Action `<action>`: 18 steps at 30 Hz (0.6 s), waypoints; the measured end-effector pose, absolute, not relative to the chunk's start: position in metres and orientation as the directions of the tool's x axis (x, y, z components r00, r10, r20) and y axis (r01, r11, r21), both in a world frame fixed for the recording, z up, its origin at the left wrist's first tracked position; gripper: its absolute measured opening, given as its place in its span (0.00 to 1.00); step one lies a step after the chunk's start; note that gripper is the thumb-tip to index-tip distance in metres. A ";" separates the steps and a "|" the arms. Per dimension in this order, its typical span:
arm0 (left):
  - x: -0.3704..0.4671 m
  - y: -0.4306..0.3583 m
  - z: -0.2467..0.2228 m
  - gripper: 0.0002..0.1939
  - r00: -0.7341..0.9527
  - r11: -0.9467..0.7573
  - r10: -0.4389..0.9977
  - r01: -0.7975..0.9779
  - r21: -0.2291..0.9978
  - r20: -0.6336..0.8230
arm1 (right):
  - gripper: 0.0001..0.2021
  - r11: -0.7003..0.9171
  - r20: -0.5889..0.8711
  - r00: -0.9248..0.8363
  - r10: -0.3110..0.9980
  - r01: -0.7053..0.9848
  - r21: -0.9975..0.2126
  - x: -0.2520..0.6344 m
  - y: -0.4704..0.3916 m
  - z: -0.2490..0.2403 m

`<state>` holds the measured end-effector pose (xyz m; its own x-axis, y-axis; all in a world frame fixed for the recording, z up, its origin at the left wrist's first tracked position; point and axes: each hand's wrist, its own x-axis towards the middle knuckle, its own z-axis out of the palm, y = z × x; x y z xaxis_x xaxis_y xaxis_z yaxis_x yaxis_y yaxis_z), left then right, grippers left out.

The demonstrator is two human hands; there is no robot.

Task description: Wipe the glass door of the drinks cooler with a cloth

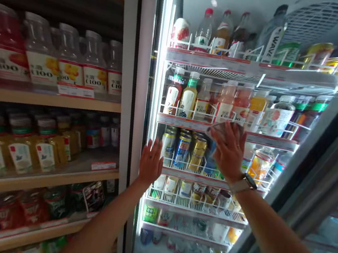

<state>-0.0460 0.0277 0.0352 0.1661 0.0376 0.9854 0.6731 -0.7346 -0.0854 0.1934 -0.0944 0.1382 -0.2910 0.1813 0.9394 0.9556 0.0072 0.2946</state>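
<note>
My right hand (228, 152), with a watch (248, 182) on its wrist, holds a greyish cloth (216, 129) flat under its fingers. It is in front of the price strip (185, 123) below the second shelf of a lit drinks cooler. My left hand (151, 160) is raised, its fingers stretched upward, near the cooler's left edge. Nothing shows in it. Close beside it stand cans, among them a blue can (181, 150) and a gold can (197, 154). Whether either hand touches glass or the shelf fronts, I cannot tell.
White wire racks (187, 206) inside the cooler carry bottles and cans. At left, a wooden-edged shelf (43, 98) holds rows of bottles (65, 62). A metal post (136, 51) divides the two. A dark door frame (317, 157) slants down the right side.
</note>
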 end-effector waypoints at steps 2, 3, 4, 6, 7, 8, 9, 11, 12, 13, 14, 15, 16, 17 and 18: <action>-0.036 0.016 0.035 0.32 0.159 -0.753 0.050 0.654 -0.067 0.986 | 0.36 0.045 0.943 -0.294 0.157 0.956 0.290 0.201 -0.095 0.139; -0.028 0.009 0.034 0.32 0.168 -0.767 0.041 0.637 -0.077 0.985 | 0.35 0.068 0.933 -0.311 0.180 0.950 0.304 0.202 -0.096 0.131; -0.019 0.002 0.034 0.32 0.188 -0.782 0.023 0.616 -0.099 0.982 | 0.34 0.085 0.918 -0.330 0.220 0.944 0.319 0.203 -0.097 0.119; 0.002 -0.012 0.031 0.32 0.239 -0.806 -0.021 0.571 -0.158 0.971 | 0.31 0.096 0.875 -0.366 0.316 0.930 0.354 0.204 -0.101 0.082; 0.013 -0.018 0.030 0.32 0.262 -0.813 -0.032 0.555 -0.178 0.964 | 0.29 0.099 0.845 -0.391 0.366 0.919 0.382 0.206 -0.104 0.060; 0.023 -0.022 0.028 0.33 0.281 -0.815 -0.031 0.548 -0.187 0.959 | 0.27 0.104 0.812 -0.422 0.403 0.903 0.417 0.208 -0.108 0.038; 0.032 -0.024 0.025 0.33 0.296 -0.813 -0.027 0.550 -0.194 0.955 | 0.26 0.117 0.772 -0.459 0.439 0.882 0.457 0.212 -0.112 0.015; 0.045 -0.024 0.019 0.33 0.309 -0.793 -0.022 0.574 -0.205 0.951 | 0.27 0.147 0.706 -0.518 0.484 0.843 0.517 0.220 -0.122 -0.025; 0.050 -0.023 0.016 0.33 0.308 -0.779 -0.022 0.591 -0.210 0.951 | 0.28 0.161 0.678 -0.534 0.505 0.830 0.534 0.224 -0.127 -0.041; 0.053 -0.021 0.013 0.34 0.306 -0.766 -0.023 0.607 -0.214 0.952 | 0.29 0.167 0.661 -0.539 0.522 0.825 0.540 0.228 -0.132 -0.052; 0.054 -0.018 0.011 0.34 0.305 -0.755 -0.025 0.619 -0.218 0.952 | 0.30 0.172 0.650 -0.541 0.534 0.822 0.543 0.230 -0.136 -0.059; 0.055 -0.016 0.009 0.34 0.308 -0.746 -0.025 0.627 -0.222 0.951 | 0.29 0.178 0.640 -0.547 0.540 0.817 0.548 0.232 -0.139 -0.061; 0.055 -0.015 0.008 0.35 0.311 -0.740 -0.017 0.635 -0.221 0.950 | 0.28 0.185 0.630 -0.556 0.542 0.810 0.556 0.234 -0.141 -0.056; 0.055 -0.014 0.007 0.35 0.316 -0.735 -0.011 0.641 -0.222 0.949 | 0.27 0.185 0.627 -0.565 0.537 0.803 0.566 0.235 -0.142 -0.046; 0.055 -0.014 0.006 0.35 0.321 -0.731 -0.005 0.645 -0.223 0.947 | 0.27 0.173 0.635 -0.565 0.527 0.803 0.571 0.236 -0.141 -0.029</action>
